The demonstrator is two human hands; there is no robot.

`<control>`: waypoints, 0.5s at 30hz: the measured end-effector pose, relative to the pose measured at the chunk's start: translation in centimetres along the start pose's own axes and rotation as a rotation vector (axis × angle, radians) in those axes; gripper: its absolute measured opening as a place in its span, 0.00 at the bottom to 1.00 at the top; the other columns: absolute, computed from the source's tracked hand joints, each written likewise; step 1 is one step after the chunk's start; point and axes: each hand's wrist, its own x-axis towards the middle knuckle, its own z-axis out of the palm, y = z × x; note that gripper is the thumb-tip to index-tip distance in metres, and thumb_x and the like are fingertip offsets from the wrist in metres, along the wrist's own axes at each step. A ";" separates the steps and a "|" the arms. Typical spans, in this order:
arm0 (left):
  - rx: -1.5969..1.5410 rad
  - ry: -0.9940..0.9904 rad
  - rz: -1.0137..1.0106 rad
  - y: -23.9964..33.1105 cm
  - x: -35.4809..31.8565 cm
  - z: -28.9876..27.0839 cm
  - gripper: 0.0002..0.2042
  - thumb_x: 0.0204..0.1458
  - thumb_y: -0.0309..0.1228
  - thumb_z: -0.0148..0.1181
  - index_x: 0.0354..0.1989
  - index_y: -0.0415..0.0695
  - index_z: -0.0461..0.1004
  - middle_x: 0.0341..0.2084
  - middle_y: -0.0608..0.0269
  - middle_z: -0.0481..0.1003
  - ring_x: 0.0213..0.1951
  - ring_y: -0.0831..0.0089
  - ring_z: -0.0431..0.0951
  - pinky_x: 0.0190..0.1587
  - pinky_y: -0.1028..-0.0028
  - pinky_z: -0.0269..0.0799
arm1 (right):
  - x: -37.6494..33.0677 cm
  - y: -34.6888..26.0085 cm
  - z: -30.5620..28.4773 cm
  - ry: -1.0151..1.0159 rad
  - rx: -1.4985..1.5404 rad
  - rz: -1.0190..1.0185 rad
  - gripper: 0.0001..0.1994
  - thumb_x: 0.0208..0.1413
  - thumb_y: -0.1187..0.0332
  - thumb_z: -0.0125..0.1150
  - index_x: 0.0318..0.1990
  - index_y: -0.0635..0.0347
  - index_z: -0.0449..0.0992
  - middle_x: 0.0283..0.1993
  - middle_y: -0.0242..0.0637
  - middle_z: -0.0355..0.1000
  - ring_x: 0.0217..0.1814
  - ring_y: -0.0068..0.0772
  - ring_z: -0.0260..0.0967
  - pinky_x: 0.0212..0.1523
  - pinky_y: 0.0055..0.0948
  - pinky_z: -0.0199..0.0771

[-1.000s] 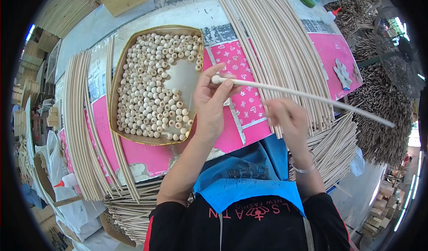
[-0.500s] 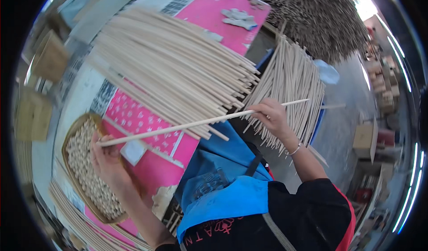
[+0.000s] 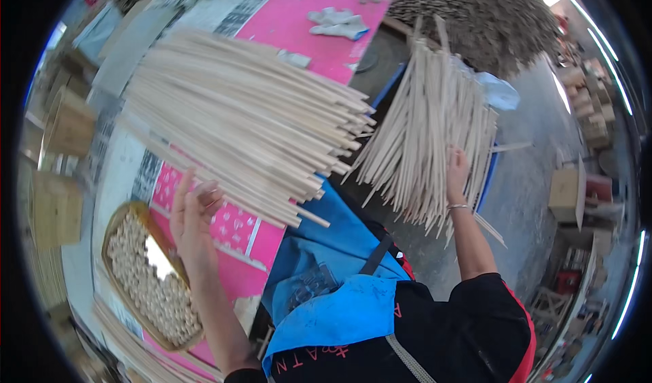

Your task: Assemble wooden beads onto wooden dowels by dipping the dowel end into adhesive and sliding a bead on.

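My left hand (image 3: 197,220) is raised over the pink sheet beside the near edge of a broad layer of pale wooden sticks (image 3: 238,118). Its fingers are apart and nothing is in them. On the right, my right hand (image 3: 458,172) reaches onto a bundle of thin wooden sticks (image 3: 414,131). The fingers there are closed and seem to grip a stick that runs away along the top of the bundle; the fingertips are partly hidden. Left of my left forearm stands a basket (image 3: 107,247) full of small, round-looking wooden pieces (image 3: 149,294), with a bright white patch among them.
A blue-edged container (image 3: 494,172) lies under the bundle. White gloves (image 3: 337,24) rest on the pink sheet (image 3: 282,16) at the far side. Behind stands a large heap of brown stalks (image 3: 468,16). Wooden tubs (image 3: 68,121) line the left, shelves with boxes (image 3: 577,193) the right.
The stick held between both hands has left my left hand, which has opened and moved up and right. My right hand has gone right, onto the bundle. The view has shifted slightly.
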 end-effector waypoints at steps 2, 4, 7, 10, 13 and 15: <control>-0.038 0.048 -0.038 -0.8 -0.8 -0.2 0.21 0.68 0.32 0.50 0.66 0.39 0.65 0.45 0.60 0.78 0.45 0.75 0.78 0.50 0.73 0.75 | 2.4 5.8 -1.5 0.081 -0.161 0.086 0.17 0.66 0.61 0.56 0.51 0.68 0.77 0.43 0.44 0.79 0.45 0.38 0.74 0.47 0.35 0.71; -0.041 0.117 -0.055 -1.1 -1.8 -1.9 0.19 0.68 0.30 0.50 0.65 0.40 0.67 0.45 0.59 0.79 0.44 0.76 0.78 0.50 0.73 0.74 | 5.5 8.5 -2.6 0.080 -0.206 0.083 0.19 0.65 0.62 0.57 0.56 0.67 0.75 0.44 0.44 0.78 0.46 0.41 0.75 0.48 0.38 0.71; 0.013 0.265 -0.034 0.5 -4.3 -3.5 0.19 0.67 0.30 0.50 0.65 0.39 0.67 0.45 0.61 0.79 0.43 0.76 0.78 0.50 0.74 0.74 | 9.5 6.5 0.0 0.284 -0.549 -0.504 0.21 0.64 0.66 0.57 0.62 0.65 0.71 0.45 0.44 0.77 0.47 0.35 0.75 0.49 0.34 0.73; 0.015 0.406 0.006 0.3 -8.1 -7.4 0.19 0.67 0.30 0.50 0.64 0.39 0.67 0.45 0.61 0.79 0.44 0.77 0.77 0.51 0.74 0.75 | 5.2 -16.1 5.4 -0.128 0.129 -0.426 0.14 0.63 0.71 0.59 0.55 0.64 0.76 0.44 0.40 0.77 0.46 0.28 0.75 0.48 0.26 0.74; 0.001 0.461 0.026 0.8 -9.3 -8.8 0.18 0.67 0.29 0.50 0.64 0.38 0.68 0.45 0.59 0.79 0.43 0.77 0.78 0.51 0.75 0.75 | -2.0 -29.4 9.2 -0.486 0.269 -0.539 0.09 0.60 0.71 0.62 0.46 0.62 0.80 0.40 0.39 0.77 0.44 0.29 0.77 0.44 0.26 0.75; -0.003 0.508 0.044 0.4 -9.6 -9.8 0.18 0.67 0.28 0.50 0.64 0.37 0.68 0.44 0.58 0.78 0.43 0.76 0.78 0.50 0.76 0.76 | -5.4 -32.8 12.5 -0.727 0.168 -0.688 0.10 0.57 0.68 0.64 0.43 0.61 0.80 0.39 0.42 0.76 0.43 0.39 0.76 0.42 0.33 0.75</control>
